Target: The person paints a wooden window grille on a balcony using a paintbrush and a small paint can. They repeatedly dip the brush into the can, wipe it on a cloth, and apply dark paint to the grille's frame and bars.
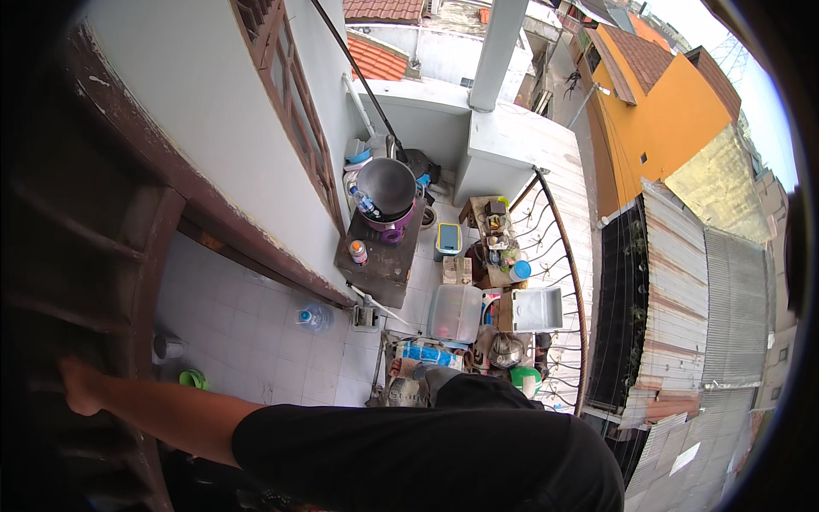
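Neither of my hands shows in the head view. Across the lower edge stretches my leg in black cloth [409, 456], bare toward the left. It ends in what looks like a bare foot [79, 388] against dark brown slatted wood [72, 316]. A dark wok [386, 186] rests on a purple base [392, 232] atop a brown cabinet [388, 275]. Beside the wok leans a clear bottle with a blue label [363, 203]. An orange-capped can [358, 253] stands on the cabinet's near part. On the tiles lies a large clear plastic bottle [316, 317].
A curved metal railing [573, 256] bounds the balcony at right, with roofs beyond. Along it stand a cluttered small table [478, 209], a translucent bin [454, 313] and a white tub [537, 309]. A green container [194, 378] sits on the floor [256, 333] near the brown doorframe.
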### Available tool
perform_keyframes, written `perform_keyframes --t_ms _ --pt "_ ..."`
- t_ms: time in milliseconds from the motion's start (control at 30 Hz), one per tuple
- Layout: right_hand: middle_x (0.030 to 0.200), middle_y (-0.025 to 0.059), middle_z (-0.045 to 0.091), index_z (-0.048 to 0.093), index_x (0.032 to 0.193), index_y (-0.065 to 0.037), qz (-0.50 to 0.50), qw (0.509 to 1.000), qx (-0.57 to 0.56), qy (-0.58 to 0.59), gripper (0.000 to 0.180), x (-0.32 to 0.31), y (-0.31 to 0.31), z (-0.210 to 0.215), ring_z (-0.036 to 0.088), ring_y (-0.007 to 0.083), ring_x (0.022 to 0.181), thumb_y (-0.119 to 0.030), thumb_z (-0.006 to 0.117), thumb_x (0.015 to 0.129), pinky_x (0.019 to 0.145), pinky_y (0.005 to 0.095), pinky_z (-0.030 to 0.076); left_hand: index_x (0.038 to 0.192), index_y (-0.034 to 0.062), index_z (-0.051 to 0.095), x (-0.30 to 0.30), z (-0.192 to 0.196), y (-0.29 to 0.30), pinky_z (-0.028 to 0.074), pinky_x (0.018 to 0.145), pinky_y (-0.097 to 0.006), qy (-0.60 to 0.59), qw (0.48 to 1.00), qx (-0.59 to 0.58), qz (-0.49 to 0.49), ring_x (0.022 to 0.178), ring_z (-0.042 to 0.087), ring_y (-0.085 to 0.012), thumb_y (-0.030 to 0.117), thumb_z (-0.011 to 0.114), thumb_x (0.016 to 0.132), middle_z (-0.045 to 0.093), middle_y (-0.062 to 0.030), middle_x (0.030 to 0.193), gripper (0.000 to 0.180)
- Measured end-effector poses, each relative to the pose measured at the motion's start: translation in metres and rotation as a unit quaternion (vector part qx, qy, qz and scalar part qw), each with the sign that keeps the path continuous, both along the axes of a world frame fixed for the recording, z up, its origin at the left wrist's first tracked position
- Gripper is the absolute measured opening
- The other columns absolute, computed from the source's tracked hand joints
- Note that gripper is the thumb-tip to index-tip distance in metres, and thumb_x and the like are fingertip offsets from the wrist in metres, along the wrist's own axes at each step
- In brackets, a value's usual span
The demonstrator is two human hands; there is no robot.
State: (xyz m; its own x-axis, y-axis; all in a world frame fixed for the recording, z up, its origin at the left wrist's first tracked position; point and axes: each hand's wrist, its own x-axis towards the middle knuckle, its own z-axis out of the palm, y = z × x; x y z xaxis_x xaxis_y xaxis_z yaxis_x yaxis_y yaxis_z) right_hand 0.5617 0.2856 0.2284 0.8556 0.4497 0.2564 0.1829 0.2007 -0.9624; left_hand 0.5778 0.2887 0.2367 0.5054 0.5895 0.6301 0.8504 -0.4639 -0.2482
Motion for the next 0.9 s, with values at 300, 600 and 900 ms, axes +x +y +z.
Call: perform_keyframes --t_ms 300,600,900 --pt "0.136 0.0234 0.045 0.045 0.131 0.001 0.166 0.922 0.229 0.263 0.044 0.0 0.033 -0.012 0.043 0.0328 0.131 -0.011 0.051 0.089 0.108 0.0387 0.037 0.1 0.0097 0.068 -0.091 -0.057 0.012 0.051 0.063 -0.036 -0.189 0.949 -0.075 -0.239 0.076 0.067 -0.0178 0.032 0.051 0.099 0.071 -0.0046 0.089 0.028" --pt "0.124 0.0347 0.056 0.051 0.127 0.011 -0.02 0.991 -0.037 -0.13 0.056 -0.035 -0.009 -0.009 0.052 0.0428 0.123 -0.011 0.054 0.076 0.107 0.0396 0.043 0.115 0.0039 0.062 -0.473 -0.216 -0.164 0.046 0.084 -0.029 -0.247 0.446 -0.859 -0.047 0.093 0.058 -0.0116 0.01 0.066 0.091 0.065 -0.0008 0.103 0.025" --pt "0.107 0.0078 0.066 0.069 0.107 0.001 0.007 0.992 -0.066 -0.11 0.033 0.099 -0.061 -0.028 0.061 0.0199 0.097 -0.02 0.065 0.083 0.089 0.0312 0.044 0.137 0.0031 0.043 -0.567 -0.173 -0.174 0.05 0.054 -0.027 -0.339 0.374 -0.84 -0.199 0.069 0.061 -0.0102 0.006 0.067 0.085 0.064 -0.0053 0.087 0.058"
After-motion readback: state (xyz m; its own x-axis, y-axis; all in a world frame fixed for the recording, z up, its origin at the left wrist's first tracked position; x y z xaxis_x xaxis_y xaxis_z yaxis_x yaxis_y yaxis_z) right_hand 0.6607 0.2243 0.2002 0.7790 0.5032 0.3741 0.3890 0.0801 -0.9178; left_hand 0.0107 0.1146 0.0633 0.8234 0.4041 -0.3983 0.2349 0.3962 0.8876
